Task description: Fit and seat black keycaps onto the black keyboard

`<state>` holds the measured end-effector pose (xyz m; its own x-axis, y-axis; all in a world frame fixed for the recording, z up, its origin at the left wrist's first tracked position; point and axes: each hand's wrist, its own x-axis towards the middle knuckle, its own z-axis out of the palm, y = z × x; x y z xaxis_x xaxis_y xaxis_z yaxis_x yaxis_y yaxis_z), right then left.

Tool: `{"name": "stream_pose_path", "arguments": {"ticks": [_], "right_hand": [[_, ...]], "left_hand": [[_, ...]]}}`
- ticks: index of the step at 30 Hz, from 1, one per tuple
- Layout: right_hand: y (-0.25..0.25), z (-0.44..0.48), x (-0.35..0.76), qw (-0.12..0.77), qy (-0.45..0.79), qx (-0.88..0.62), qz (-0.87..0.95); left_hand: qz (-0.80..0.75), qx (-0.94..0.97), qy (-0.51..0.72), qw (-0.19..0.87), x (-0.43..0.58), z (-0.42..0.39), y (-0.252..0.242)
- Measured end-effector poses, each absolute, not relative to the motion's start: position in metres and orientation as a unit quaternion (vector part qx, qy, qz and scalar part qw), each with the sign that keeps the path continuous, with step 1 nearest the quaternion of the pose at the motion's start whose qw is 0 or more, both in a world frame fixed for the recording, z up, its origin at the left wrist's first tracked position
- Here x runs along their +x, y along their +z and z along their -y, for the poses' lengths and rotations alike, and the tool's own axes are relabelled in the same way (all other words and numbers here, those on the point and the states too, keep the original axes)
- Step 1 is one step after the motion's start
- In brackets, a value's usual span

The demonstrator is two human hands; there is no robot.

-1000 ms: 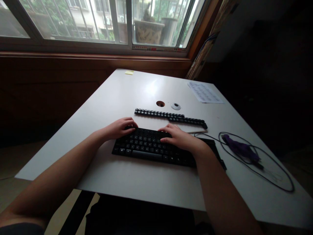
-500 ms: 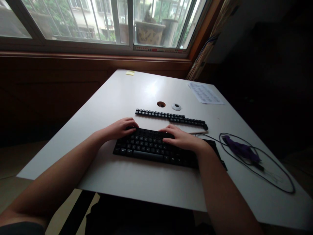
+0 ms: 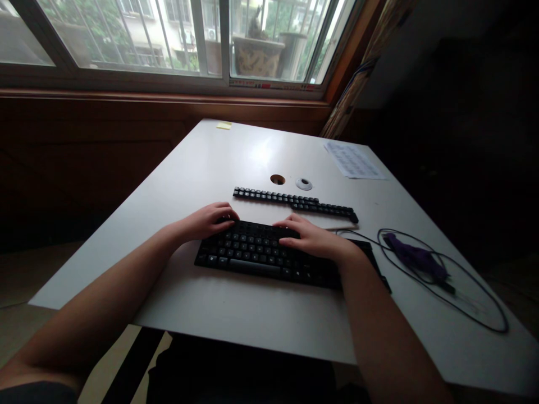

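A black keyboard (image 3: pixel 252 266) lies flat on the white table in front of me, its top rows darker and without visible keycaps. My left hand (image 3: pixel 214 220) grips its far left corner, fingers curled at the back edge and thumb along the top. Across the upper middle, my right hand (image 3: pixel 305 234) has its fingers at the back edge and its thumb over the keys; what lies under the palm is hidden. Just behind the keyboard, black keycaps stand lined up in two staggered rows, a left row (image 3: pixel 273 196) and a right row (image 3: pixel 324 209).
On the table (image 3: pixel 189 306), a looped black cable (image 3: pixel 471 269) with a purple cloth (image 3: pixel 416 259) lies to the right. Printed sheets (image 3: pixel 353 160), a yellow sticky note (image 3: pixel 224 125), a round hole (image 3: pixel 277 179) and its grey cover (image 3: pixel 304 184) are farther back.
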<state>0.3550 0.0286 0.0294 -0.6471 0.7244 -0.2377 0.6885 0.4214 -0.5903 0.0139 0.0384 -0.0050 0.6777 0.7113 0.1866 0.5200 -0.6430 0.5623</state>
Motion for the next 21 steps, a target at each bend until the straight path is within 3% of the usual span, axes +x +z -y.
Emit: {"name": "stream_pose_path", "arguments": {"ticks": [21], "right_hand": [[0.0284,-0.0284,0.3546,0.029,0.343,-0.422,0.839]], "left_hand": [[-0.346,0.885,0.2,0.239,0.0159,-0.0376,-0.0016]]}}
